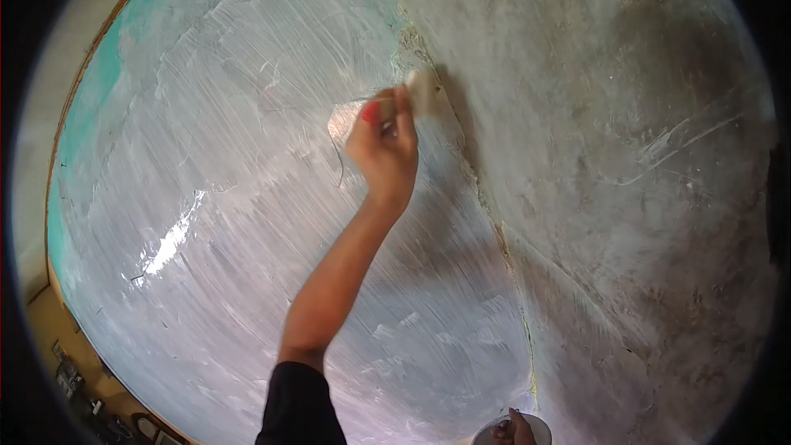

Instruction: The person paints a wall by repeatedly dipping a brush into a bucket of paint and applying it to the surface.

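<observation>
My left hand [386, 138] is raised against the whitish brushed wall [272, 156], beside the uneven seam between this wall and a grey-brown one. Its fingers are closed on a small brush-like tool [424, 92] with a red part showing between them. The tool's pale end is blurred and lies near the seam. Down at the bottom edge, my right hand [515, 428] grips the rim of a round, light container [537, 428], thumb up. The frame cuts off most of this container.
The mottled grey-brown wall [659, 115] fills the right side. Green paint [86, 111] shows along the left edge. Dark cluttered objects [70, 375] are at the lower left. A thin dark strand [340, 166] appears beside my left hand.
</observation>
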Motion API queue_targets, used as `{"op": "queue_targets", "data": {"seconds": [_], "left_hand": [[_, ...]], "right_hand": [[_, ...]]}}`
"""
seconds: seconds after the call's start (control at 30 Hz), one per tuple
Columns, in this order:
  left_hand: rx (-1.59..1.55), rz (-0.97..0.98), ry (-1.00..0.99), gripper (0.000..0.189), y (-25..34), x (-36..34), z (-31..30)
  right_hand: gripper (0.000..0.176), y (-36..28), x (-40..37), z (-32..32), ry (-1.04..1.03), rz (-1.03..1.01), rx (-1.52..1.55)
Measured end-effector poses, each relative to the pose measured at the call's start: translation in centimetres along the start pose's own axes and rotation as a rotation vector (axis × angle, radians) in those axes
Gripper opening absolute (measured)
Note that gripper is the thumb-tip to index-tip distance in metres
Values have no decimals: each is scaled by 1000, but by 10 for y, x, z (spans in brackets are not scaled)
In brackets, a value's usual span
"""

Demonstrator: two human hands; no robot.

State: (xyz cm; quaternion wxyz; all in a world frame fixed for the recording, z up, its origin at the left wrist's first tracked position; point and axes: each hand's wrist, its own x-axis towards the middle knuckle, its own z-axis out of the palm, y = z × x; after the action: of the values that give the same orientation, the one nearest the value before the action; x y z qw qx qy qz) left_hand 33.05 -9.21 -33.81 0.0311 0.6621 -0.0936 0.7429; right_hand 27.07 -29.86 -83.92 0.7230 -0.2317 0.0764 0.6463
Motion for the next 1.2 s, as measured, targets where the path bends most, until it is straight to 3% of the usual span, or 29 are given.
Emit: {"op": "queue_targets", "data": {"seconds": [0.07,0.17,0.23,0.4,0.47,0.5,0.57,0.63,0.73,0.9,0.97,1.03,1.07,1.13,1.17,1.2], "left_hand": [[-75,38,203,20,0,1,8],[-18,36,235,14,-8,-47,19],[188,276,170,7,-10,-96,21],[321,2,-68,6,35,-185,-4],[162,16,-76,4,33,-178,-18],[100,-219,-57,10,30,-171,-18],[118,-273,-115,9,37,-120,-21],[198,-88,-60,11,23,-72,-13],[23,-67,100,7,12,-26,4],[84,78,223,13,5,-32,5],[187,309,31,10,0,-65,6],[261,249,-133,8,3,-101,1],[257,257,-123,8,8,-97,-2],[-79,-161,-208,8,21,-79,-20],[29,-256,-324,14,35,-51,-30],[23,-207,-407,17,34,-32,-35]], "right_hand": [[43,2,-3,4,29,15,-23],[43,0,-20,13,-11,49,22],[43,1,-19,9,16,35,14],[46,3,-12,-13,119,-66,-76],[46,0,-10,-18,96,-11,-11],[46,1,-5,-24,96,-13,-8],[46,4,6,-38,102,-17,-6],[45,-3,-12,-18,122,-14,-26],[44,-7,-16,-10,91,-16,-43],[43,-14,-18,-4,58,-42,-58],[43,-13,-13,-7,124,-50,-29],[43,-12,-6,-15,126,-30,1],[44,-14,-3,-14,130,-4,39],[44,-13,-7,-6,163,-42,-20],[44,-11,-9,0,202,-69,-81],[44,-9,-9,5,200,-62,-64]]}}
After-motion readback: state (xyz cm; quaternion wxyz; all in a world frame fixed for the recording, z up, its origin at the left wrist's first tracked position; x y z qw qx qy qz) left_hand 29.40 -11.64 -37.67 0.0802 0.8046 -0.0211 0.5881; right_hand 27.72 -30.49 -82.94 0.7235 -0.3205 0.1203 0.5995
